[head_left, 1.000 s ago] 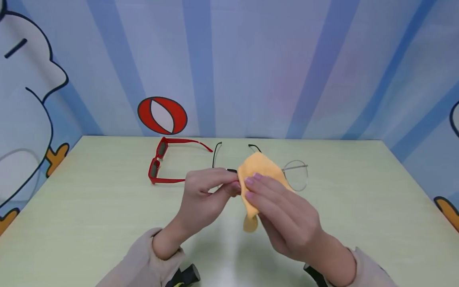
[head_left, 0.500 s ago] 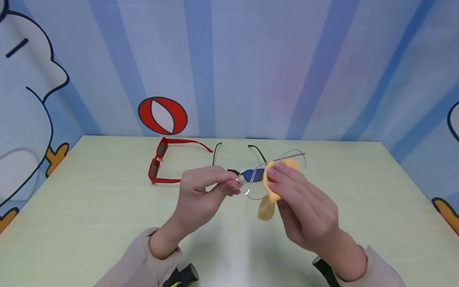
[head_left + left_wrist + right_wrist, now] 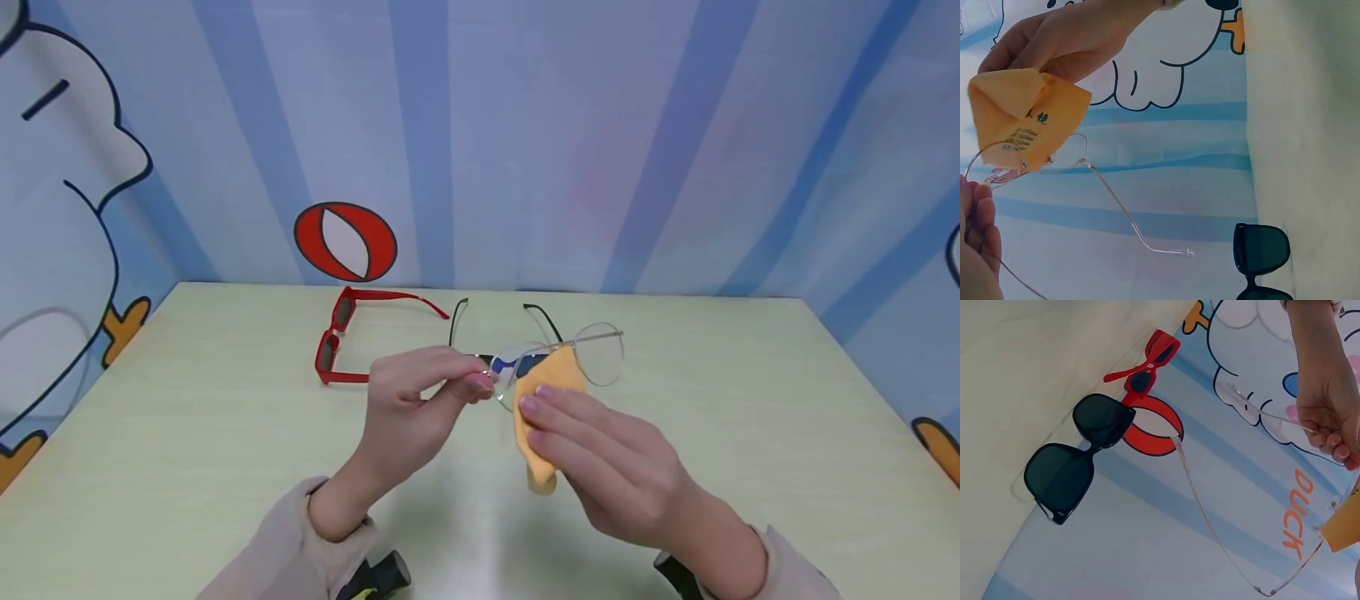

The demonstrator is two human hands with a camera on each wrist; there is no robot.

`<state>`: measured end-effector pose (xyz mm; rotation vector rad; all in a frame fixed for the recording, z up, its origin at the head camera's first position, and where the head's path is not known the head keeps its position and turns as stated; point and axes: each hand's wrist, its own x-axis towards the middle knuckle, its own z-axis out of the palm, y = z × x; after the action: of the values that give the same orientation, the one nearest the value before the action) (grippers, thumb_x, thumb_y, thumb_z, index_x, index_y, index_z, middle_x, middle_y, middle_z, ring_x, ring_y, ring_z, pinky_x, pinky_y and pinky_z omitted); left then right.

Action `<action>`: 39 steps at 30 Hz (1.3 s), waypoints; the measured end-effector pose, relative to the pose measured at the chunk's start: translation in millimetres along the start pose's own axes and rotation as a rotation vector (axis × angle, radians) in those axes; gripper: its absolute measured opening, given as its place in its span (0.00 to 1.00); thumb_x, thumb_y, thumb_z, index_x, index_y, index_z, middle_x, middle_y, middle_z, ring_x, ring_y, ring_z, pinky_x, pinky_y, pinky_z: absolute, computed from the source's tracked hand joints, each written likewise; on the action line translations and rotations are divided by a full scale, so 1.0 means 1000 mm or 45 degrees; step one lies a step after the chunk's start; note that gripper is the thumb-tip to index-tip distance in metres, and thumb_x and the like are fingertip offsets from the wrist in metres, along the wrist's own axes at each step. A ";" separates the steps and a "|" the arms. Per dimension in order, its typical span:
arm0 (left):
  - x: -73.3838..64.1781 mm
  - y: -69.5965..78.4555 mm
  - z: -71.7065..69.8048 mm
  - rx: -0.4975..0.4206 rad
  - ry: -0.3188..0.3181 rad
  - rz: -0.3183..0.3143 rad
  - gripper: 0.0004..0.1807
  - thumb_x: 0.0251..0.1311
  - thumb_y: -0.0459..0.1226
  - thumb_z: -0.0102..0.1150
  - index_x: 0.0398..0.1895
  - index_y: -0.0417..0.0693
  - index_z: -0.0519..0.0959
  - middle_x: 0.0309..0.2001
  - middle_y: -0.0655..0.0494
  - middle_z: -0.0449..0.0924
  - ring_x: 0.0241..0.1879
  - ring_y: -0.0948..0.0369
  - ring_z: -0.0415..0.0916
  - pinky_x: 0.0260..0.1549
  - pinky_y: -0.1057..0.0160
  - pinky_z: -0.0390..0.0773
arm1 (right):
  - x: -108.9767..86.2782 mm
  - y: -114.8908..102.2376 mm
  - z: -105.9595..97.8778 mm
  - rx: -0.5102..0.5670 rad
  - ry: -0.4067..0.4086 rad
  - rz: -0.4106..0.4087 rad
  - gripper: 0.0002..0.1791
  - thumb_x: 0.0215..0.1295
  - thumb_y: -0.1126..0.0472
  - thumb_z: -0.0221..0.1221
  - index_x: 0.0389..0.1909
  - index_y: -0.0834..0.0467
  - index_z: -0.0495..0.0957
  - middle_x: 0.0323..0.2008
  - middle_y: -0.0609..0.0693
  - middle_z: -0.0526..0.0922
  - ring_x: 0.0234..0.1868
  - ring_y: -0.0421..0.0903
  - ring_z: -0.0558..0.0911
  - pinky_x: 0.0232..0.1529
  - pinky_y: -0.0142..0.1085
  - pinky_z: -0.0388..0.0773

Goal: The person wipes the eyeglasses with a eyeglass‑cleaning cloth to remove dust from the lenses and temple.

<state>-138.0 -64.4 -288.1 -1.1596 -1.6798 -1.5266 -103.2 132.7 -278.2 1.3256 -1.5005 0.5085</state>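
Observation:
My left hand (image 3: 420, 408) pinches one end of thin-rimmed clear eyeglasses (image 3: 600, 354), holding them up over the table. A yellow-orange cleaning cloth (image 3: 551, 379) is folded over the near lens and hides much of it. My right hand (image 3: 622, 467) pinches the cloth, its fingers lying along the front. In the left wrist view small dark print shows on the cloth (image 3: 1054, 119), and one thin temple of the eyeglasses (image 3: 1113, 194) sticks out unfolded. The right wrist view has the cloth (image 3: 1344, 525) at its right edge, with the left hand (image 3: 1332, 412) above it.
Behind the hands, dark sunglasses (image 3: 1060, 478) rest on the table, partly hidden in the head view. Red-framed sunglasses (image 3: 327, 350) lie to their left with temples unfolded. A blue-striped cartoon backdrop (image 3: 517, 142) rises behind the table (image 3: 750, 400).
The right hand and cloth slid right along the lens, baring it, then came back left and down over it. The left hand keeps its pinch, drifting slightly left; the eyeglasses' tilt shifted.

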 end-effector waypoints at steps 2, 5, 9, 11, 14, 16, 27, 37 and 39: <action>0.000 0.000 -0.002 0.001 0.008 -0.028 0.16 0.58 0.41 0.59 0.27 0.34 0.81 0.24 0.48 0.80 0.24 0.62 0.77 0.28 0.68 0.79 | -0.004 -0.001 -0.006 0.044 -0.013 0.087 0.09 0.67 0.68 0.52 0.38 0.68 0.79 0.41 0.60 0.83 0.48 0.49 0.81 0.49 0.36 0.75; 0.000 -0.001 -0.005 -0.024 0.036 -0.058 0.17 0.58 0.42 0.59 0.27 0.33 0.81 0.23 0.47 0.80 0.23 0.62 0.76 0.26 0.68 0.78 | -0.007 -0.002 -0.015 0.207 0.110 0.263 0.09 0.66 0.71 0.50 0.37 0.72 0.78 0.41 0.61 0.83 0.50 0.48 0.80 0.48 0.32 0.75; 0.000 -0.002 -0.006 -0.074 0.059 -0.071 0.17 0.58 0.42 0.59 0.27 0.32 0.80 0.23 0.46 0.79 0.23 0.62 0.76 0.25 0.69 0.77 | -0.006 0.001 -0.032 0.398 0.515 0.635 0.09 0.62 0.77 0.50 0.38 0.80 0.74 0.37 0.64 0.82 0.36 0.46 0.84 0.33 0.25 0.76; 0.000 -0.002 -0.006 -0.097 0.063 -0.071 0.17 0.59 0.41 0.59 0.27 0.31 0.80 0.23 0.46 0.79 0.23 0.61 0.76 0.25 0.69 0.77 | -0.005 0.005 -0.039 0.337 0.692 0.795 0.09 0.62 0.76 0.52 0.39 0.82 0.73 0.36 0.64 0.82 0.31 0.44 0.83 0.31 0.25 0.76; 0.000 -0.002 -0.006 -0.127 0.074 -0.077 0.17 0.59 0.40 0.59 0.27 0.30 0.80 0.22 0.46 0.79 0.22 0.62 0.75 0.25 0.69 0.77 | -0.005 0.012 -0.040 0.100 0.684 0.835 0.10 0.64 0.72 0.53 0.38 0.80 0.74 0.35 0.63 0.82 0.23 0.39 0.77 0.26 0.21 0.69; 0.000 -0.002 -0.006 -0.144 0.080 -0.080 0.17 0.58 0.40 0.60 0.27 0.30 0.80 0.22 0.46 0.78 0.22 0.62 0.75 0.25 0.69 0.78 | -0.006 0.015 -0.034 -0.039 0.525 0.713 0.13 0.66 0.67 0.53 0.37 0.78 0.76 0.35 0.65 0.82 0.28 0.40 0.81 0.29 0.20 0.72; 0.001 -0.002 -0.005 -0.120 0.050 -0.067 0.17 0.59 0.41 0.59 0.26 0.31 0.79 0.22 0.47 0.78 0.23 0.62 0.74 0.26 0.69 0.77 | -0.014 0.007 -0.022 0.009 -0.102 0.412 0.18 0.72 0.61 0.46 0.39 0.71 0.78 0.42 0.61 0.82 0.54 0.48 0.78 0.59 0.40 0.68; 0.002 0.001 -0.009 -0.119 0.093 -0.152 0.19 0.59 0.42 0.58 0.29 0.30 0.79 0.23 0.48 0.79 0.25 0.62 0.76 0.29 0.69 0.78 | -0.020 -0.001 -0.016 0.012 -0.035 0.322 0.15 0.70 0.63 0.48 0.39 0.71 0.79 0.45 0.60 0.82 0.57 0.45 0.75 0.60 0.38 0.67; 0.002 0.001 -0.010 -0.145 0.104 -0.181 0.19 0.59 0.43 0.58 0.28 0.30 0.79 0.23 0.51 0.79 0.25 0.63 0.75 0.29 0.68 0.78 | -0.019 -0.002 -0.015 -0.004 -0.011 0.328 0.16 0.70 0.63 0.48 0.38 0.71 0.79 0.44 0.60 0.82 0.57 0.44 0.75 0.60 0.38 0.67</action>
<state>-139.1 -74.1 -284.3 -1.0376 -1.6697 -1.7534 -97.8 153.3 -289.7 1.1387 -1.6886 0.6644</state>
